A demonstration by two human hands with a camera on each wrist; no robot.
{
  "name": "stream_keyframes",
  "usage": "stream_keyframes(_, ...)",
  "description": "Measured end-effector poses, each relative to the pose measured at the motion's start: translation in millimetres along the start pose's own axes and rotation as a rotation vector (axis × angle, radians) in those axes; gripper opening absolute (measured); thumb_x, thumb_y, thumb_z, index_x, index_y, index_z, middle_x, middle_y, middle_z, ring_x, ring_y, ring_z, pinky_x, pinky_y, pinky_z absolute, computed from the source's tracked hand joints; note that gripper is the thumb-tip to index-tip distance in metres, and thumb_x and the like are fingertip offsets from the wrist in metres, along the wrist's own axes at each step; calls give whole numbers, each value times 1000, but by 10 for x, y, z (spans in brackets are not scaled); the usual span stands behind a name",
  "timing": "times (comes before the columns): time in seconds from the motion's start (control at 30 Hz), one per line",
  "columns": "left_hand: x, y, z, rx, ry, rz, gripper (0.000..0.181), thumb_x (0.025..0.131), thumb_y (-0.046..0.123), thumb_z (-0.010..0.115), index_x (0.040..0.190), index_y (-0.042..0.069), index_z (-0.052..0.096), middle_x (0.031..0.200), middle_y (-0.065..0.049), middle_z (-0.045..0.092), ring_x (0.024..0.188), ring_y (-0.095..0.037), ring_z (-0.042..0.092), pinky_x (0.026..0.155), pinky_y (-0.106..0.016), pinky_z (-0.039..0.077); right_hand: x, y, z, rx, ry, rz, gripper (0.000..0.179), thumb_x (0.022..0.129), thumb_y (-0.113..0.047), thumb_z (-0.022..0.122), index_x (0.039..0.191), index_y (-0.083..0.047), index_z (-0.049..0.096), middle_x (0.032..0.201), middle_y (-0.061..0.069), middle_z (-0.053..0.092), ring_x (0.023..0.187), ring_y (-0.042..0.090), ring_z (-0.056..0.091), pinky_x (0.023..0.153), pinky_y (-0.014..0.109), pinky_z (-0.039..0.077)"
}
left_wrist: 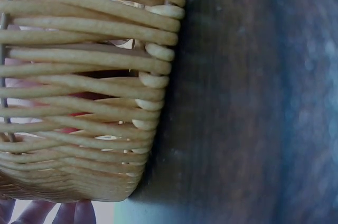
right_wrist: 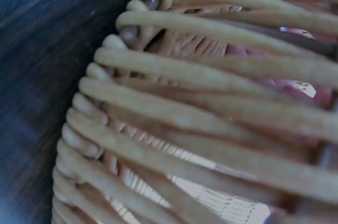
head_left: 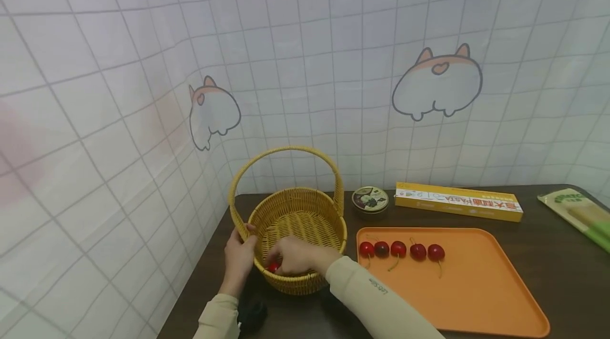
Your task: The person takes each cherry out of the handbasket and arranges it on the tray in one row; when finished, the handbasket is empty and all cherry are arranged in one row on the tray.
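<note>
A yellow woven basket (head_left: 307,206) with a tall hoop handle stands at the left of the dark table. My left hand (head_left: 240,255) grips its left rim at the foot of the handle. In the left wrist view, fingertips (left_wrist: 63,213) show past the basket's wall. My right hand (head_left: 297,255) reaches over the front rim into the basket and pinches a red cherry (head_left: 274,267) low against the near left side. Through the weave in the right wrist view, a bit of red shows. Several cherries (head_left: 397,248) with stems lie in a row on an orange tray (head_left: 462,296).
The orange tray stands right of the basket, with my right forearm across its near left corner. Behind are a round tin (head_left: 369,199) and a long yellow pasta box (head_left: 457,202). A green-and-tan packet (head_left: 579,214) lies far right. A gridded curtain (head_left: 305,74) hangs behind and at left.
</note>
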State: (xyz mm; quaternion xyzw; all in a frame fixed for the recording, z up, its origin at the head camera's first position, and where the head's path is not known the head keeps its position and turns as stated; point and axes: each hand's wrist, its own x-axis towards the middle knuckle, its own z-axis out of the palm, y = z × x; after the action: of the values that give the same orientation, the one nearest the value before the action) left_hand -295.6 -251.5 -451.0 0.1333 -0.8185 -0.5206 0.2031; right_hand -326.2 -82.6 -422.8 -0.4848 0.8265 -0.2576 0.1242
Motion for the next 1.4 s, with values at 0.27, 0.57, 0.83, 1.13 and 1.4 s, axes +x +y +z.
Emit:
stream_keyframes(0.27, 14, 5, 27, -11, -15, 4, 23, 93, 13, 51, 114, 9, 57, 110, -16, 62, 86, -26, 56, 66, -31, 46, 3, 36, 0, -22, 62, 48, 30, 80, -10, 75, 110, -14, 73, 100, -6, 64, 89, 5, 53, 77, 23, 46)
stream_keyframes(0.57, 24, 18, 41, -13, -15, 5, 23, 92, 13, 51, 114, 9, 57, 109, -16, 62, 85, -25, 56, 66, -31, 45, -18, 45, 4, -23, 37, 97, 19, 84, -17, 75, 103, -14, 73, 90, -9, 68, 79, 2, 58, 71, 21, 49)
stream_keyframes(0.83, 15, 34, 55, -10, -15, 20, 23, 92, 11, 51, 114, 7, 58, 108, -17, 61, 84, -25, 55, 65, -31, 45, -54, 43, -16, 9, 7, 96, 23, 85, -15, 73, 109, -15, 72, 92, -11, 67, 81, 1, 59, 74, 22, 49)
stream_keyframes(1.13, -28, 14, 37, -14, 3, 0, 23, 92, 10, 52, 113, 6, 58, 109, -17, 61, 87, -25, 55, 69, -31, 45, -201, 28, -101, -40, 22, 34, 22, 86, -18, 69, 108, -16, 70, 91, -12, 64, 82, 2, 56, 73, 22, 48)
stream_keyframes(1.4, -15, 19, 8, -11, 0, -7, 23, 91, 11, 52, 114, 7, 57, 113, -17, 62, 91, -27, 56, 72, -32, 45, -416, -70, -254, 28, 205, -45, 24, 82, -14, 68, 106, -15, 68, 88, -11, 60, 77, 3, 53, 68, 19, 46)
